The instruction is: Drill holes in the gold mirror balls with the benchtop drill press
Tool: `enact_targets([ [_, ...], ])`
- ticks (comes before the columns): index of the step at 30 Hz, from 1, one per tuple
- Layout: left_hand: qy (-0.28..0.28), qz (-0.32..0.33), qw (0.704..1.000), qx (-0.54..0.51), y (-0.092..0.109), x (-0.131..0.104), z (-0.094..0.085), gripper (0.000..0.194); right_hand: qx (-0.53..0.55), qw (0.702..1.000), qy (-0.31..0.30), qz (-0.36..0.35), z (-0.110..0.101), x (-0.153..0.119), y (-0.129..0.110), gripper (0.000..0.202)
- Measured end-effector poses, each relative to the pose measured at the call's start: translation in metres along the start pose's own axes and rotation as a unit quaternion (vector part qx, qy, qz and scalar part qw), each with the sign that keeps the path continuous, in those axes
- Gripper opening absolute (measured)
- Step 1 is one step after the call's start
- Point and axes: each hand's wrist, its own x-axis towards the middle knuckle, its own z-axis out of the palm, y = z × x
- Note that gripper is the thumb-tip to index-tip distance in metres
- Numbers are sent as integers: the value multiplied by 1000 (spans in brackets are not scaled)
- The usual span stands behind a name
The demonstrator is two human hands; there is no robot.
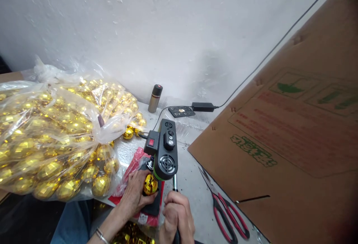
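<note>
My left hand [134, 193] is closed round a gold mirrored ball [150, 184] under the head of a black bench machine [167, 154]. The machine has a red switch [151, 142] on a box at its left side. My right hand [178, 214] is wrapped round the lever [175, 184] at the machine's right; its black grip shows below the fingers. A red plastic sheet [151, 219] lies around the machine's base. The lower part of the machine is hidden behind its head and my left hand.
Clear bags of gold balls [56, 150] fill the left side. Red-handled scissors [223, 214] lie right of my right hand, by a large cardboard box [279, 132]. Behind are a bottle [155, 98], a phone-like object [181, 111] and a power adapter [203, 106]. More gold pieces [131, 232] show below.
</note>
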Motion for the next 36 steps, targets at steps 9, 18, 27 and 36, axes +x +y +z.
enact_targets([
  [9,18,-1,1000,6,-6,-3,9,46,-10,1000,1,23,-2,-14,12,28],
  [18,-2,-8,1000,24,2,0,2,43,-7,999,27,25,6,-11,5,34],
  [27,7,-32,999,24,11,-2,4,35,4,999,25,26,6,-19,13,31],
  [36,5,-33,999,20,12,0,2,35,-15,997,72,-24,16,-14,18,34],
])
